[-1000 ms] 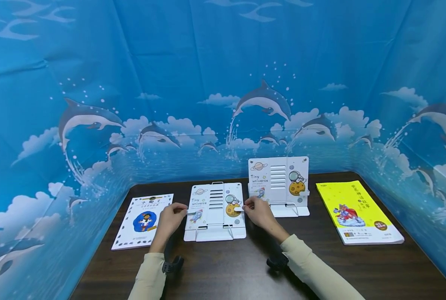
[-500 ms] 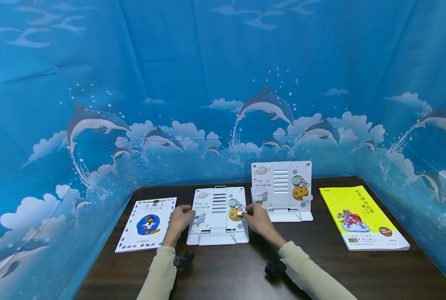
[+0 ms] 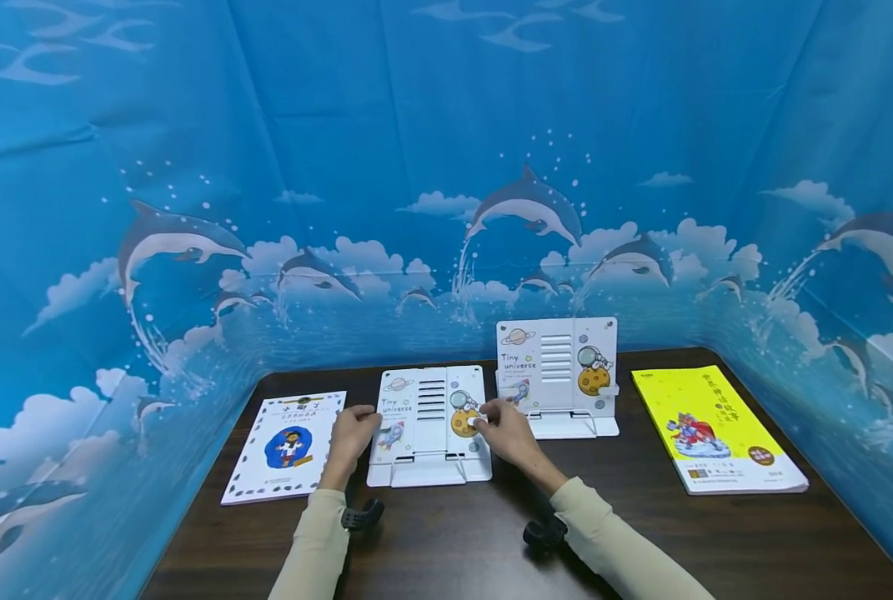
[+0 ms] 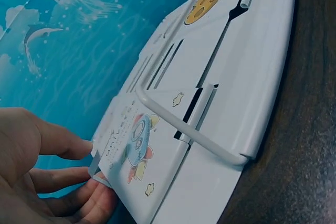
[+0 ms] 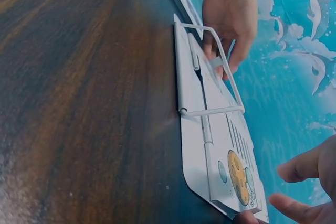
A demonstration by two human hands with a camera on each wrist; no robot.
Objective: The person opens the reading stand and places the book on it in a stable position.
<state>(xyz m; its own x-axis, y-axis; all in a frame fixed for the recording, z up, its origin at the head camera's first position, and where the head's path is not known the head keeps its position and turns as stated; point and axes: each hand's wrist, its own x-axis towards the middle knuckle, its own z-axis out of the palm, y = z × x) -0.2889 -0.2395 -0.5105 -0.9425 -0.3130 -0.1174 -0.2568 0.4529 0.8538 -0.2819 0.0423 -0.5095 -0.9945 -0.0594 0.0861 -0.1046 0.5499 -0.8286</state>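
A white metal book stand (image 3: 431, 442), printed with a rocket, an astronaut and a yellow moon, stands tilted on the table between both hands. At its left edge, my left hand (image 3: 352, 435) pinches a small side clip (image 4: 98, 171), thumb and fingers on either side. On the opposite edge, my right hand (image 3: 511, 433) holds the matching white tab (image 3: 474, 421) near the moon. In the right wrist view two fingers spread beyond the edge, and a third fingertip touches it; the tab is hidden there. A wire bracket (image 4: 184, 124) projects from the stand's front.
A matching book stand (image 3: 557, 375) stands upright behind on the right. One white picture book (image 3: 284, 450) lies left of the hands; a yellow book (image 3: 716, 425) lies at the right. Blue dolphin-printed cloth (image 3: 416, 125) surrounds the dark wooden table (image 3: 454, 550).
My right hand has shifted slightly left over the stand's edge, with the tab. At the left edge, the clip that showed earlier is now covered by my left fingers in the head view.
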